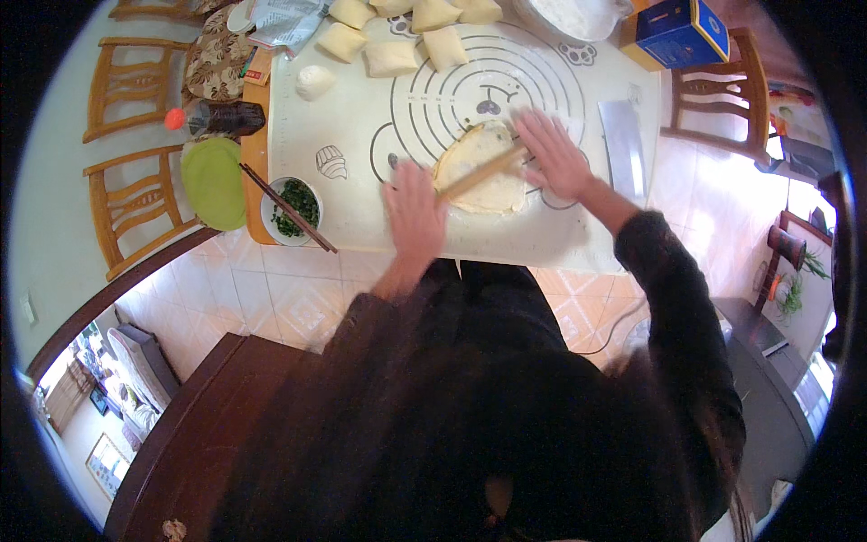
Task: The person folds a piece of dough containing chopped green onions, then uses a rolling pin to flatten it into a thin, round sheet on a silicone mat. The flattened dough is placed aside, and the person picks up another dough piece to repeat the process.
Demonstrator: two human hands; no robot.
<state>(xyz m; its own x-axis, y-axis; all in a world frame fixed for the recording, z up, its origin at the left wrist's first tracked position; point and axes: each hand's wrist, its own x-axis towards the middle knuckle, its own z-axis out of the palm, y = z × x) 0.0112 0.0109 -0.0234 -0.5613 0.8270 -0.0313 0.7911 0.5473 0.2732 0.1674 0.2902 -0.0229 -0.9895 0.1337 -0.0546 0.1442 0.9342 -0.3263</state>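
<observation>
A flattened round of dough (498,193) lies on the white printed pastry mat (359,223). Slantwise across it rests a wooden rolling pin (484,173). My left hand (416,210) is at the pin's lower left end, palm down with the fingers extended. At the upper right end is my right hand (552,149), also flat with fingers spread and slightly blurred. Neither hand has its fingers wrapped around the pin. Several pieces of dough (391,59) lie at the far side of the mat, and a whiter dough lump (315,82) sits apart at the left.
A bowl of chopped greens (298,206) with chopsticks (288,209) across it stands at the near left corner. A cleaver (622,146) lies on the right. Beyond are a flour bowl (569,17) and a blue box (684,34). A dark bottle (227,118) is left.
</observation>
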